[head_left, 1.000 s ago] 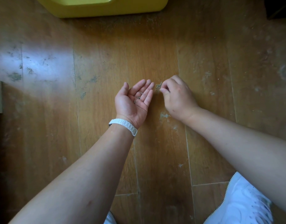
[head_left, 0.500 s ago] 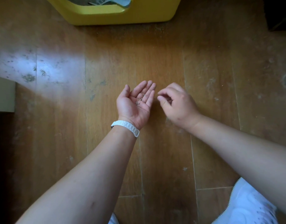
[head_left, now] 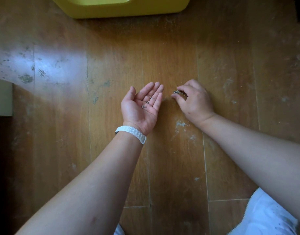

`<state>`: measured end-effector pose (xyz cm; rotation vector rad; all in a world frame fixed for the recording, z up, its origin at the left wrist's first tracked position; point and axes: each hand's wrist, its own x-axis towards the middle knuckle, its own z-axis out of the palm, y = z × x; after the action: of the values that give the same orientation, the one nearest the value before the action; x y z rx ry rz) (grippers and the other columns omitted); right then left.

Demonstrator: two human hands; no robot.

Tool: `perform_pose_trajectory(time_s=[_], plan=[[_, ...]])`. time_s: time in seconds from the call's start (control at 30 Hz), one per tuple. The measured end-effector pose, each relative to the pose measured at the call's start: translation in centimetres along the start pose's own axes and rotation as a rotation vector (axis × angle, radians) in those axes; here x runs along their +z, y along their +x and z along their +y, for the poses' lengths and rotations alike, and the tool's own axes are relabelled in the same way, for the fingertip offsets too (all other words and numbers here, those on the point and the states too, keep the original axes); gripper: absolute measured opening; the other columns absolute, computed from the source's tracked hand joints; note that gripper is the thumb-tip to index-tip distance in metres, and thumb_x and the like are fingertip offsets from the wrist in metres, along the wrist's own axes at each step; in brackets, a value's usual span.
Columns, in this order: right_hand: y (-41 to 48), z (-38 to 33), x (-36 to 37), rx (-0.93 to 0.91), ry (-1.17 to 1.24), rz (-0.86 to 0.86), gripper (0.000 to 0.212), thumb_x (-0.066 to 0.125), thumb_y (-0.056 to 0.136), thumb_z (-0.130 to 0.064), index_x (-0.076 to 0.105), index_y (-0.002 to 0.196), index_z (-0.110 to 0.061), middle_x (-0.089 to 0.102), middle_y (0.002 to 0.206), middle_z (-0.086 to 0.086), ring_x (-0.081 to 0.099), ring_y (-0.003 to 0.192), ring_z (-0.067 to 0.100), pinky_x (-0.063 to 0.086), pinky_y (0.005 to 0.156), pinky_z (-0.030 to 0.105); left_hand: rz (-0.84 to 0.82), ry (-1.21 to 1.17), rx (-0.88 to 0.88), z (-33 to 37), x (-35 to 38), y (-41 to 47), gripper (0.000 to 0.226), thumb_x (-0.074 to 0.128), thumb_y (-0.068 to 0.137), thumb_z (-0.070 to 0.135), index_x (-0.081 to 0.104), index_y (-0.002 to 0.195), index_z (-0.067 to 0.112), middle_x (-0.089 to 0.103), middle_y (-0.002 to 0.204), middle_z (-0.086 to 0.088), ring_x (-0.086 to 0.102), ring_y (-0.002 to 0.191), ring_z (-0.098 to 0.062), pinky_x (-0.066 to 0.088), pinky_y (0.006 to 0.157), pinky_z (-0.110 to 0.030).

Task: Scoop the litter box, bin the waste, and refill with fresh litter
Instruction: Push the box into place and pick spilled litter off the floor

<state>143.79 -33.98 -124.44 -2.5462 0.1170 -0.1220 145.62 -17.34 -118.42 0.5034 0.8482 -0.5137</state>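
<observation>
Right now I am on a side step of the job, by my reading: picking stray litter granules [head_left: 177, 92] off the wooden floor [head_left: 112, 65]. My right hand [head_left: 193, 100] is down on the boards with its fingertips pinched together around that small cluster. My left hand [head_left: 142, 106] lies beside it, palm up and cupped apart, with a few collected grains [head_left: 146, 103] resting in it. Next I need a firm pinch, a short carry across and a careful drop, keeping the left palm level. The yellow litter box [head_left: 120, 9] sits well ahead at the frame's top edge; its inside is not visible. Nothing lies between. A white wristband [head_left: 131, 131] is on my left wrist, and pale dusty smears [head_left: 181, 124] mark the floor.
</observation>
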Motion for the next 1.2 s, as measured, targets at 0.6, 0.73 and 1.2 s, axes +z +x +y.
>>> perform_pose_trajectory(time_s=[0.6,0.73,1.2], plan=[[0.2,-0.8,0.2,-0.083,-0.169,-0.003,0.012,0.06,0.089,-0.007,0.061,0.079,-0.002,0.06,0.083,0.016,0.057,0.08,0.036,0.045,0.072,0.037,-0.022,-0.036,-0.007,-0.4,0.5,-0.1,0.057,0.035,0.102,0.041,0.066,0.101,-0.007,0.071,0.106,-0.023,0.068,0.103,-0.034,0.054,0.092,-0.035],[0.4,-1.4,0.0,-0.025,-0.237,-0.076,0.014,0.051,0.095,-0.011,0.061,0.09,-0.002,0.058,0.096,0.017,0.054,0.094,0.036,0.04,0.08,0.039,-0.027,-0.03,-0.006,-0.3,0.4,-0.3,0.058,0.034,0.102,0.041,0.066,0.1,-0.007,0.071,0.106,-0.023,0.07,0.1,-0.033,0.054,0.09,-0.035],[-2.2,-10.4,-1.6,-0.089,0.278,-0.13,0.009,0.062,0.084,-0.008,0.066,0.08,-0.002,0.061,0.09,0.013,0.057,0.086,0.029,0.035,0.075,0.022,-0.123,-0.01,-0.029,-0.5,0.6,-0.6,0.069,0.03,0.102,0.044,0.072,0.088,-0.009,0.07,0.104,-0.025,0.068,0.099,-0.036,0.049,0.098,-0.043]])
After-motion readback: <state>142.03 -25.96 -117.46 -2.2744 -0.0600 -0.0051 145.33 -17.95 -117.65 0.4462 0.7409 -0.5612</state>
